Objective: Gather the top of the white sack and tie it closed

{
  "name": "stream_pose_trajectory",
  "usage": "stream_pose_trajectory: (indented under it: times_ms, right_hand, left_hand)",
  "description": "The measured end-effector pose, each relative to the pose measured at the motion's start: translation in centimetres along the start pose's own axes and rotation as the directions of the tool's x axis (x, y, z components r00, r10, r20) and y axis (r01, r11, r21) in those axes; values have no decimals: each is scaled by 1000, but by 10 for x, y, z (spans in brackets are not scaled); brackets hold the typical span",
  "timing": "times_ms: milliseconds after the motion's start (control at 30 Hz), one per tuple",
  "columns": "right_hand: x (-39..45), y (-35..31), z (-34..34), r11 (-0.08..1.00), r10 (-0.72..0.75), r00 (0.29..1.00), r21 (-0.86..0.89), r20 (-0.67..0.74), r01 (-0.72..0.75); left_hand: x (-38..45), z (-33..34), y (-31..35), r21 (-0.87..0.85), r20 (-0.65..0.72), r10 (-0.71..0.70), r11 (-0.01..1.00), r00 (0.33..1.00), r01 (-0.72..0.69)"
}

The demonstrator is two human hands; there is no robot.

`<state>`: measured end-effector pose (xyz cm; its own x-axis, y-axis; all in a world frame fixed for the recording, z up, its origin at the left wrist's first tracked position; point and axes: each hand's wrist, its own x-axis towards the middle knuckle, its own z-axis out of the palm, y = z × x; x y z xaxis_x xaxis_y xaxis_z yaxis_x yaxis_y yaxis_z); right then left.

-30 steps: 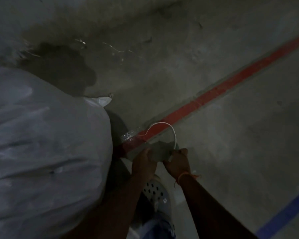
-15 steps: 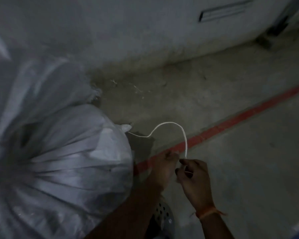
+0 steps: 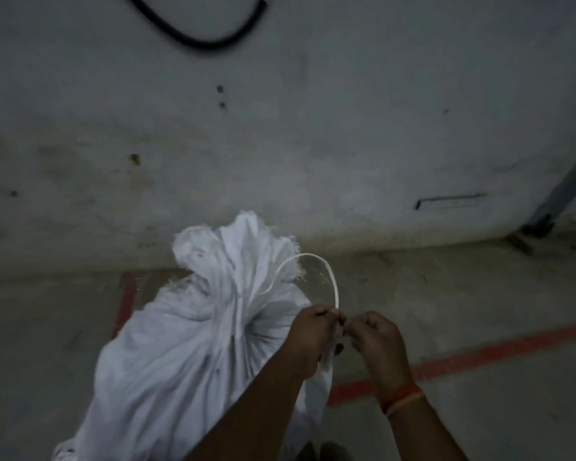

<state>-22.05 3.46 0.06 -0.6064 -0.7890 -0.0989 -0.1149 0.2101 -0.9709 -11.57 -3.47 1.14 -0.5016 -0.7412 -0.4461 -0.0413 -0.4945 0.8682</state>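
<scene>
- Two hands are meeting just to the right of the sack's neck in the head view, the only view we have: our left hand is curling its fingers round the white cord, and our right hand is pinching what we are taking to be the same cord close beside it, though the exact spot is hard to make out.
- We are seeing the white sack standing on the concrete floor near the wall, its top already gathered into a ruffled tuft above a narrow neck.
- We are judging the step in hand to be the knot: the cord is arching up from the neck and coming down into our fingers, so the wrap looks made and the tie not yet finished.
- To do it well, we are advising steady tension on both ends, keeping the cord low on the neck beneath the tuft, and drawing the knot down snug so the slippery cloth cannot work loose.
- We are reading the sack as thin woven plastic cloth, pleated and creased, with frayed threads along its rim; the cord is looking smooth, flat and rather stiff, holding its curve.
- We are also noticing a red line painted on the rough floor and a black cable hanging against the stained wall.
</scene>
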Motion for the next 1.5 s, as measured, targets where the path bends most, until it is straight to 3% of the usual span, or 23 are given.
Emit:
stream_pose_trajectory:
  times_ms: [100,233,400,500,533,567,600,633,667,700,767,833,1000,1067,1167,1300,1500]
  right_hand:
    - [-6,-19,28,982,38,996,185,-79,-23]
    - [-10,-19,61,894,135,991,432,-3,-120]
    - [-6,-8,83,894,56,996,448,-75,-17]
    - [11,-10,94,851,24,998,525,-56,9]
    - [16,-11,95,836,27,999,549,-45,2]
    - [21,-11,96,817,36,999,576,-29,-13]
    - [26,-11,96,800,48,999,599,-13,-30]
    - [28,-10,96,788,60,998,614,-2,-46]
    - [30,-9,96,784,66,998,619,6,-56]
    - [31,-7,98,784,64,998,617,16,-60]
    - [32,-5,102,798,44,998,599,41,-60]
    - [31,-3,104,819,31,997,571,66,-63]
    - [33,0,106,815,32,996,575,88,-77]
    - [34,0,108,806,48,995,585,90,-92]
    - [37,3,114,772,113,992,623,62,-127]
    - [40,11,124,669,313,950,705,23,-238]
    - [44,35,133,626,500,865,710,-47,-323]
  left_hand:
    - [-28,-23,9,71,75,-10,997,997,5]
    - [-43,-44,0,252,179,-40,968,983,-6]
    - [-30,-67,-11,420,112,82,899,990,-122]
    - [-17,-76,-16,478,2,265,847,964,-234]
    - [-12,-79,-18,534,-116,384,802,916,-269]
    - [-7,-83,-22,638,-270,531,723,803,-263]
    - [-2,-87,-25,748,-403,655,638,639,-182]
    - [2,-91,-27,802,-498,716,595,489,-55]
    - [8,-95,-28,788,-578,711,614,401,47]
    - [16,-98,-29,741,-648,663,663,376,107]
    - [33,-105,-30,685,-701,569,705,431,183]
    - [51,-110,-36,687,-699,532,685,478,243]
    - [75,-126,-33,686,-717,498,629,487,366]
    - [78,-134,-26,664,-732,462,650,501,370]
    - [78,-144,-22,537,-787,377,808,487,241]
    - [72,-153,-20,297,-820,218,953,529,67]
    - [64,-157,-13,105,-815,182,980,550,-168]
